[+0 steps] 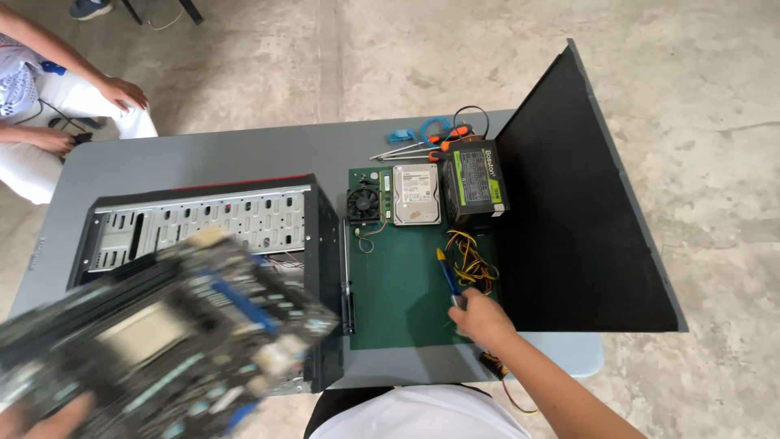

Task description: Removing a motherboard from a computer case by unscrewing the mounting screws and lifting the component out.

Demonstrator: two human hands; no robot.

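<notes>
— Two hands at work, then? What has each got?

— Left hand (49, 415) is low at the near left corner, closed under the edge of a circuit board (162, 333). That board is lifted and tilted, blurred, in front of the open computer case (203, 228) on the grey table (203, 154).

— And the other?

— Right hand (481, 317) rests on the green mat (398, 284), fingers curled around the metal end of a blue-handled screwdriver (448, 275). Its handle points away, beside a bundle of yellow and black wires (471, 262).

— What else lies on that mat?

— At the far end, a small fan (364, 203), a silver hard drive (416, 193) and a black power supply (475, 180) in a row. Just beyond them, a few orange-handled tools (435, 140) and a blue loop of cable (433, 127). A black panel (577, 211) lies to the right, touching the mat's edge.

— Anyone else nearby?

— Another person in white sits at the far left corner, one hand (123, 91) on a knee.
</notes>
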